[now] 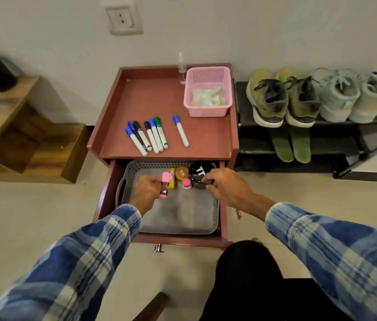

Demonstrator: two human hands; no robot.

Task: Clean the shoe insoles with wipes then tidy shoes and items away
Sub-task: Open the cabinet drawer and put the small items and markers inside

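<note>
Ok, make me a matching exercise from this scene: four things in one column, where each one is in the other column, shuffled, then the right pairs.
Things
1. pink basket
2. green insoles
3. pink highlighter
4. black jar

Places
A. in the left hand grip, over the drawer tray
B. in the drawer tray, right hand gripping it
C. back right corner of the cabinet top
D. on the shoe rack, below the olive shoes

Pairs: 1-C, 2-D, 3-A, 4-B
</note>
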